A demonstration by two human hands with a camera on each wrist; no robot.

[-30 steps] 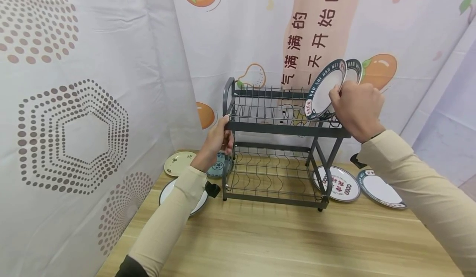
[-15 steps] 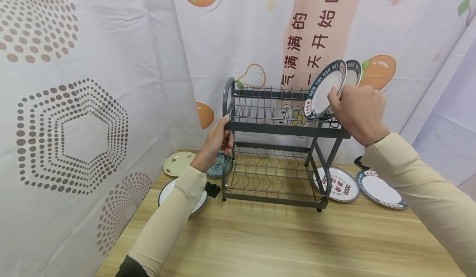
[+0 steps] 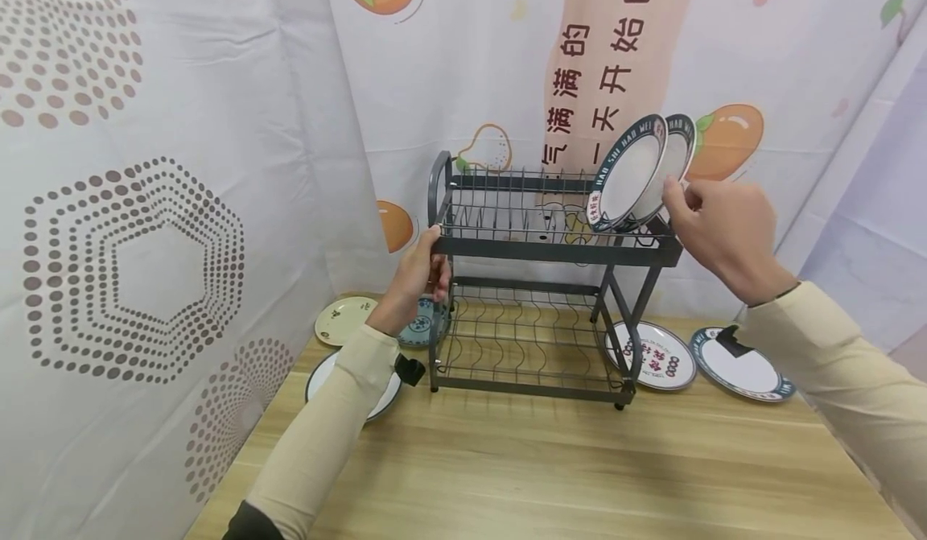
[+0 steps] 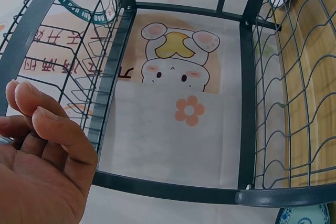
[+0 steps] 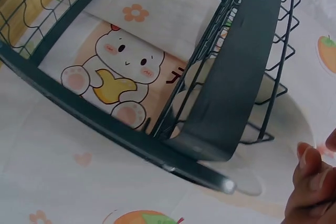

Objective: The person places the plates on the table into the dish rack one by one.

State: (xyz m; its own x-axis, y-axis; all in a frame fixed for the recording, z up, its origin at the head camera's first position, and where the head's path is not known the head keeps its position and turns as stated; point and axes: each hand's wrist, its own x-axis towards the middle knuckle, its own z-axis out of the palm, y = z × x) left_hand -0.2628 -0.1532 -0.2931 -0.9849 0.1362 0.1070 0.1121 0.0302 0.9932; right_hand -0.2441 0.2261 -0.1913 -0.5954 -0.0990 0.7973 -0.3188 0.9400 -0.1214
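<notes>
A dark grey two-tier dish rack (image 3: 558, 250) stands on the wooden table. My left hand (image 3: 414, 276) grips its upper left corner, thumb on the rail and fingers curled below; in the left wrist view the fingers (image 4: 52, 135) are bent beside the frame. Two white plates with dark green lettered rims lean in the right end of the upper tier, a front plate (image 3: 628, 171) and a rear plate (image 3: 677, 154). My right hand (image 3: 727, 230) is just right of them, thumb by the rear plate's edge. In the right wrist view its fingertips (image 5: 310, 163) show a gap from the thumb.
A cream plate (image 3: 342, 319), a blue plate (image 3: 420, 327) and a white dark-rimmed plate (image 3: 376, 403) lie left of the rack. To its right are a red-lettered plate (image 3: 655, 356) and a green-rimmed plate (image 3: 746, 367). Printed curtains (image 3: 463, 57) hang behind and at the sides.
My right hand has moved right, off the front plate's face, while both plates stay leaning in the rack. The left hand keeps its place on the rack corner; the view shifts slightly.
</notes>
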